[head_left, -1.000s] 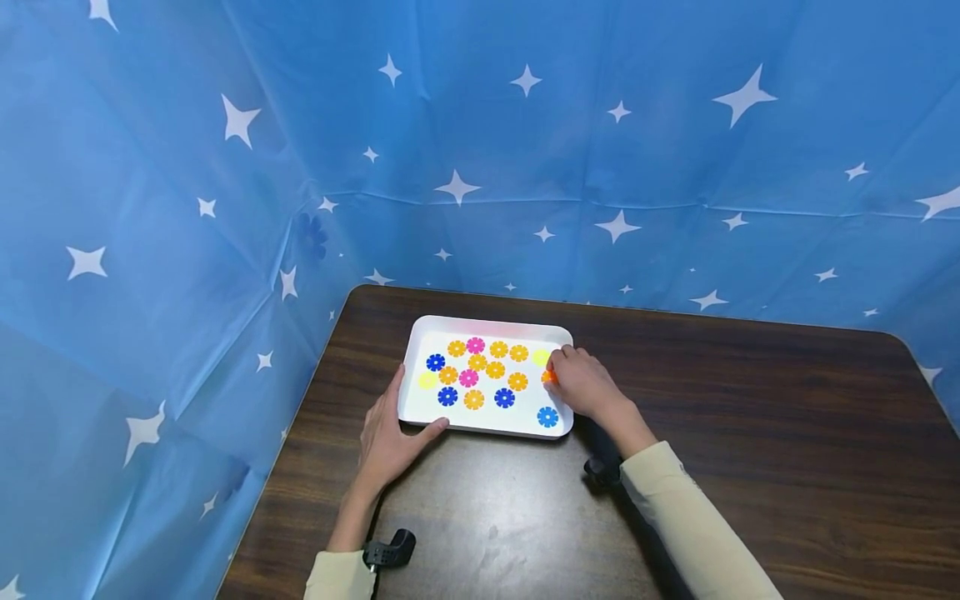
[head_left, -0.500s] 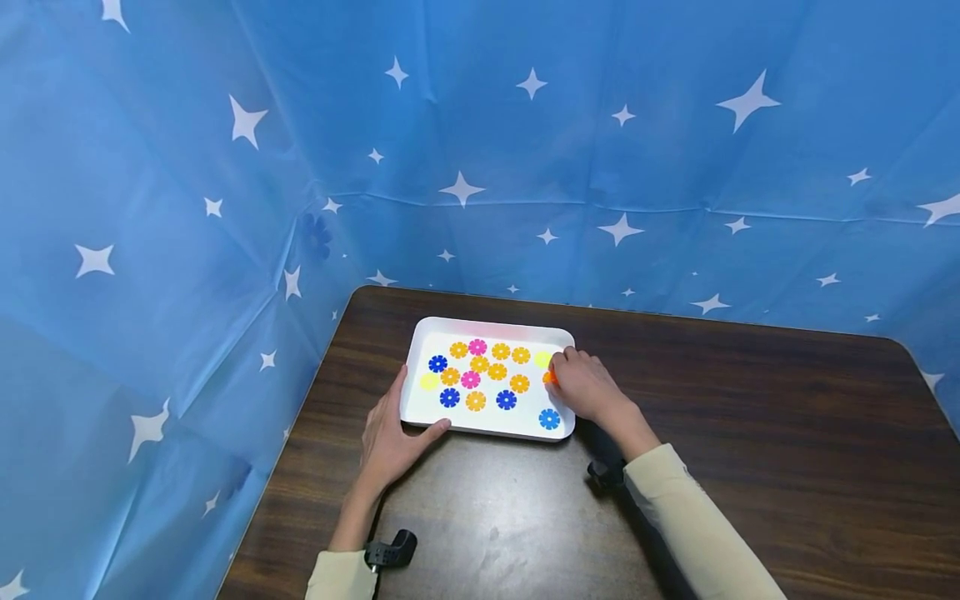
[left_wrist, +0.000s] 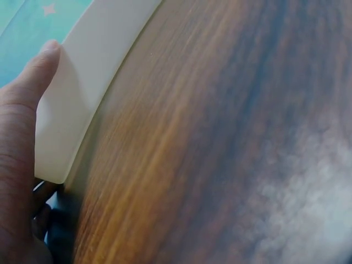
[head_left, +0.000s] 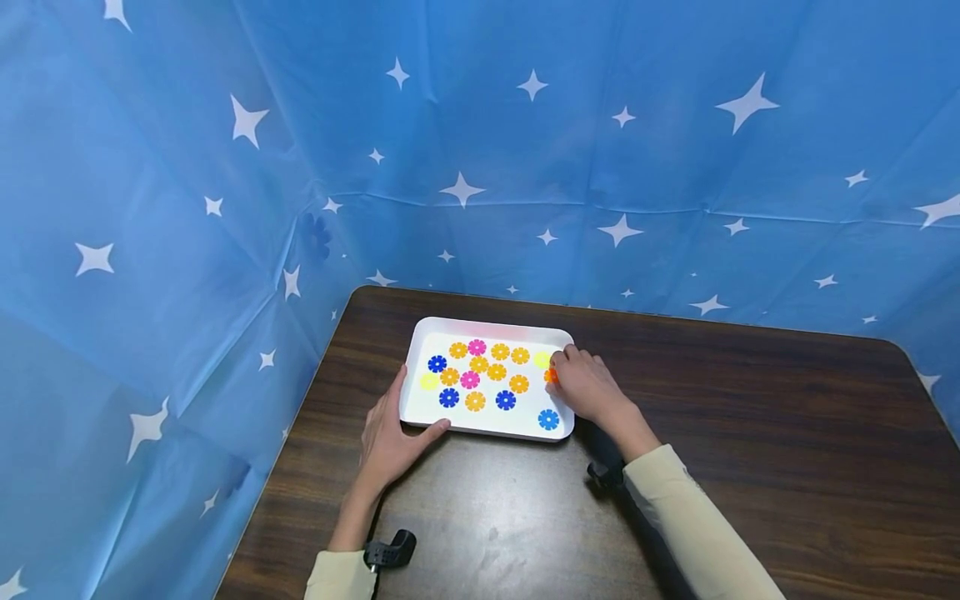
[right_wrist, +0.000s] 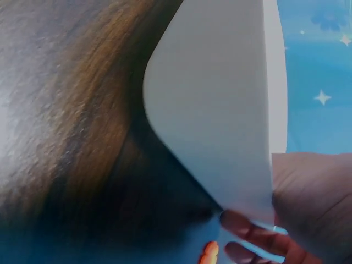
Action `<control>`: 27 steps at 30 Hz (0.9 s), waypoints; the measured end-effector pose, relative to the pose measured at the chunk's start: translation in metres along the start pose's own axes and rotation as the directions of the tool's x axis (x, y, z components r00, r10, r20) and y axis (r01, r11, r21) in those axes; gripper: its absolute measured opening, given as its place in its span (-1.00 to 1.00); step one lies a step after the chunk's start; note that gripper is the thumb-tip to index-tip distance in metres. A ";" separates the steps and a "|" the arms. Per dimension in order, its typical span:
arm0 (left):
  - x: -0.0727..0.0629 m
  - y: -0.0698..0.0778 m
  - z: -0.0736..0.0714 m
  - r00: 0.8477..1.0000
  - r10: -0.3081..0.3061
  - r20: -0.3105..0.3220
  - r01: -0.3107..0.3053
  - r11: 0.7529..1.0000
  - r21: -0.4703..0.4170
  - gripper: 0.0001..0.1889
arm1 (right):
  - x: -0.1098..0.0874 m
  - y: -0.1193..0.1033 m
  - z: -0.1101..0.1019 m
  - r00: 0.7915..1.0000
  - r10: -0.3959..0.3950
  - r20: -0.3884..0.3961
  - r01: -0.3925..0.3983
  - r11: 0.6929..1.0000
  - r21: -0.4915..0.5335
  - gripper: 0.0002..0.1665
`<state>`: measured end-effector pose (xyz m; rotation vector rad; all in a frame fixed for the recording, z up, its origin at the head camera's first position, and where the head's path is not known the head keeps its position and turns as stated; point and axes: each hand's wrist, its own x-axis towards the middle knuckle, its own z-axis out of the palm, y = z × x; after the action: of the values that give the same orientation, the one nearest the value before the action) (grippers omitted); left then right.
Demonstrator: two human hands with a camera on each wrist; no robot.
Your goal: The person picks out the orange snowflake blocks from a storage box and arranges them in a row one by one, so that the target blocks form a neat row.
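A white rectangular tray (head_left: pixel 491 423) bears flat notched plastic discs. My left hand (head_left: pixel 390 446) grips its front left corner, thumb over the front rim, fingers along the left side. In the left wrist view the tray's wall (left_wrist: pixel 99 71) lies between thumb and fingers. My right hand (head_left: pixel 588 383) holds the right side; in the right wrist view its fingers (right_wrist: pixel 242 224) lie at the lower edge of the wall (right_wrist: pixel 214 110). An orange-red disc (head_left: pixel 551 376) is partly hidden beside this hand. A small orange piece (right_wrist: pixel 209 253) shows near those fingers; how it lies I cannot tell.
In the tray lie several amber discs (head_left: pixel 475 401), pink discs (head_left: pixel 469 380), dark blue discs (head_left: pixel 506 400), yellow discs (head_left: pixel 429 381) and a lighter blue disc (head_left: pixel 548 419). A dark wooden table (head_left: pixel 750 417) is under it. Behind hangs a blue star-patterned cloth (head_left: pixel 525 150).
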<state>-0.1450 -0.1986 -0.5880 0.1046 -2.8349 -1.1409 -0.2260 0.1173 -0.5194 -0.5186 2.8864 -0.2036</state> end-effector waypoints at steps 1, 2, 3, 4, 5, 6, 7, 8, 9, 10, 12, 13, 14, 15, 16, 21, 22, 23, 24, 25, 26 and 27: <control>0.000 0.000 0.000 1.000 -0.001 0.000 0.001 1.000 -0.004 0.19 | 0.001 -0.001 0.000 1.000 0.004 0.000 -0.004 1.000 -0.003 -0.46; 0.000 0.000 0.000 1.000 -0.001 0.000 0.001 1.000 -0.006 0.19 | 0.001 -0.001 -0.001 1.000 0.008 0.001 -0.008 1.000 -0.009 -0.46; 0.000 0.000 0.000 1.000 -0.003 0.001 0.003 1.000 -0.008 0.19 | 0.002 -0.002 -0.002 1.000 0.009 0.004 -0.009 1.000 -0.019 -0.46; 0.000 0.001 0.000 1.000 -0.001 0.002 0.001 1.000 -0.009 0.19 | 0.003 -0.003 -0.003 1.000 0.013 0.008 -0.012 1.000 -0.026 -0.48; 0.000 0.001 0.000 1.000 0.000 0.002 0.000 1.000 -0.007 0.19 | 0.004 -0.003 -0.003 1.000 0.014 0.010 -0.014 0.999 -0.034 -0.50; 0.000 0.001 0.000 1.000 0.003 -0.001 -0.003 1.000 -0.007 0.19 | 0.005 -0.004 -0.004 1.000 0.017 0.014 -0.016 0.999 -0.042 -0.53; 0.000 0.001 -0.001 1.000 0.006 -0.002 -0.006 1.000 -0.008 0.19 | 0.007 -0.004 -0.004 1.000 0.017 0.018 -0.016 0.999 -0.047 -0.57; 0.001 0.002 -0.001 1.000 0.008 -0.004 -0.008 1.000 -0.008 0.19 | 0.008 -0.004 -0.004 1.000 0.015 0.023 -0.014 0.998 -0.054 -0.58; 0.001 0.002 -0.002 1.000 0.010 -0.003 -0.010 1.000 -0.009 0.19 | 0.008 -0.004 -0.004 0.999 0.014 0.032 -0.012 0.998 -0.057 -0.59; 0.002 0.002 -0.003 1.000 0.008 -0.002 -0.008 1.000 -0.011 0.19 | 0.009 -0.004 -0.005 0.999 0.014 0.043 -0.012 0.998 -0.059 -0.59; 0.002 0.003 -0.003 1.000 0.006 0.000 -0.006 1.000 -0.012 0.19 | 0.009 -0.005 -0.006 0.998 0.015 0.067 -0.011 0.998 -0.059 -0.57; 0.002 0.003 -0.004 1.000 0.004 0.002 -0.004 1.000 -0.011 0.19 | 0.009 -0.005 -0.006 0.997 0.015 0.079 -0.010 0.998 -0.057 -0.55; 0.002 0.003 -0.003 1.000 0.000 0.003 0.000 1.000 -0.011 0.20 | 0.009 -0.005 -0.006 0.996 0.016 0.088 -0.010 0.998 -0.061 -0.53; 0.002 0.002 -0.003 1.000 -0.001 0.005 0.001 1.000 -0.008 0.20 | 0.009 -0.005 -0.007 0.995 0.017 0.098 -0.010 0.998 -0.063 -0.52; 0.002 0.002 -0.003 1.000 -0.004 0.005 0.004 1.000 -0.007 0.20 | 0.008 -0.005 -0.007 0.994 0.017 0.104 -0.010 0.998 -0.067 -0.51; 0.000 -0.001 0.000 1.000 -0.004 -0.001 0.004 1.000 -0.010 0.20 | 0.006 -0.007 -0.004 0.995 0.015 0.100 -0.007 0.997 -0.073 -0.46; 0.000 -0.001 0.000 1.000 -0.004 -0.002 0.004 1.000 -0.011 0.20 | 0.006 -0.007 -0.004 0.995 0.013 0.094 -0.006 0.997 -0.074 -0.45; 0.000 -0.001 0.000 1.000 -0.003 -0.003 0.003 1.000 -0.012 0.20 | 0.005 -0.008 -0.003 0.996 0.011 0.089 -0.005 0.997 -0.075 -0.45; 0.000 -0.001 0.000 1.000 -0.002 -0.003 0.002 1.000 -0.012 0.20 | 0.005 -0.008 -0.003 0.997 0.008 0.082 -0.002 0.997 -0.077 -0.44; 0.000 0.000 0.000 1.000 -0.005 -0.001 0.005 1.000 -0.012 0.20 | 0.005 -0.008 -0.003 0.997 0.004 0.077 0.002 0.997 -0.082 -0.43; 0.000 0.000 0.000 1.000 -0.004 -0.001 0.004 1.000 -0.010 0.20 | 0.005 -0.008 -0.002 0.997 0.002 0.071 0.004 0.996 -0.085 -0.42; 0.000 0.000 0.000 1.000 -0.003 -0.002 0.003 1.000 -0.009 0.20 | 0.004 -0.009 -0.003 0.998 0.001 0.065 0.005 0.996 -0.089 -0.42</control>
<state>-0.1449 -0.1985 -0.5876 0.1087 -2.8286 -1.1541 -0.2278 0.1079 -0.5162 -0.5333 2.8421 -0.0574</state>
